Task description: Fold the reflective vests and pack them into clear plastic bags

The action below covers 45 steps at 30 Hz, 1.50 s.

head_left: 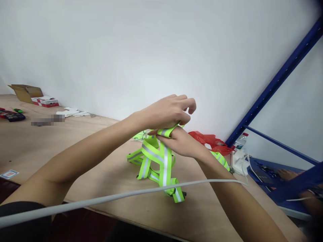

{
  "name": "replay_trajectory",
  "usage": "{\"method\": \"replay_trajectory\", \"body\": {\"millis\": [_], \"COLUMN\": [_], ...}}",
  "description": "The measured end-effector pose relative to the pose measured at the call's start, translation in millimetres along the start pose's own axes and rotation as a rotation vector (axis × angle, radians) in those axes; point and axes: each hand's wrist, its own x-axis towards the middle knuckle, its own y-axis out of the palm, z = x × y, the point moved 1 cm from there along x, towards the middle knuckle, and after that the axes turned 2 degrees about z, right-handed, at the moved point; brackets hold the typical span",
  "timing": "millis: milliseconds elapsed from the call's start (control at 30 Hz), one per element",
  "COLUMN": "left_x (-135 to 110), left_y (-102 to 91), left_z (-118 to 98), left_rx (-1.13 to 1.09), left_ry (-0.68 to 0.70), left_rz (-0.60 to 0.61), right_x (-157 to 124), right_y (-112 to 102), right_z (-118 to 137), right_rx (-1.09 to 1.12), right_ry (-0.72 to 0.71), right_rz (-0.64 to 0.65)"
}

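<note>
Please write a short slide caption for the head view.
Both hands, left and right, hold up neon reflective straps above a wooden table.

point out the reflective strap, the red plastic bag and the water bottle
reflective strap (165, 161): head view, on the silver stripe below the hands
red plastic bag (210, 139): head view, middle of the crumpled bag
water bottle (241, 142): head view, on its body

Wooden table (106, 174), open cardboard box (25, 92) beside red-and-white boxes (45, 101) at far left, red plastic bag (212, 141) against white wall (126, 50), water bottle (241, 141), blue shelving frame (280, 77), grey cable (113, 198) across the foreground.
</note>
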Motion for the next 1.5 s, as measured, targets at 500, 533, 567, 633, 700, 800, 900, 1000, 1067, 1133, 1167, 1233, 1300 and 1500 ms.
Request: {"method": "replay_trajectory", "body": {"millis": [500, 533, 567, 633, 700, 800, 900, 1000, 1067, 1133, 1167, 1233, 1300, 1500], "left_x": [-102.6, -99.6, -95.7, -86.7, -78.5, -69.7, -61.5, -50.9, -43.3, -36.6, -34.0, -30.5, -29.5, -40.0], "left_y": [41.5, 46.6, 51.3, 59.4, 64.2, 62.1, 48.7, 27.0, 11.1, -3.4, -9.6, -19.6, -26.9, -42.9], "left_z": [-17.1, -15.7, -14.3, -11.7, -8.7, -2.3, 4.8, 10.5, 12.3, 12.1, 11.3, 9.1, 7.3, 11.9], "left_rx": [-0.922, -0.942, -0.975, -1.121, -1.301, -1.418, -1.572, -1.689, -1.69, -1.65, -1.618, -1.551, -1.491, -1.422], "left_ry": [-1.006, -0.992, -0.974, -0.935, -0.913, -0.902, -0.876, -0.827, -0.799, -0.775, -0.763, -0.742, -0.73, -0.753], "left_rz": [0.207, 0.148, 0.073, -0.078, -0.246, -0.471, -0.613, -0.644, -0.605, -0.555, -0.523, -0.458, -0.406, -0.389], "right_x": [24.4, 24.1, 23.7, 22.6, 20.8, 15.4, 5.9, -4.0, -7.8, -7.3, -5.5, -0.5, 4.0, 1.4], "right_y": [-32.0, -31.8, -31.7, -31.9, -33.5, -38.2, -40.7, -31.8, -16.8, 4.5, 16.5, 39.4, 57.4, 68.8], "right_z": [-4.8, -4.7, -5.1, -7.4, -11.4, -19.8, -32.0, -51.5, -68.6, -86.4, -94.4, -106.7, -113.8, -112.7], "right_rx": [-0.391, -0.394, -0.399, -0.424, -0.456, -0.497, -0.509, -0.481, -0.379, -0.163, -0.03, 0.195, 0.347, 0.545], "right_ry": [0.028, 0.012, -0.011, -0.06, -0.09, -0.083, -0.087, -0.057, 0.04, 0.153, 0.185, 0.216, 0.219, 0.236], "right_rz": [-0.349, -0.362, -0.376, -0.407, -0.433, -0.479, -0.556, -0.658, -0.72, -0.694, -0.631, -0.489, -0.345, -0.084]}}
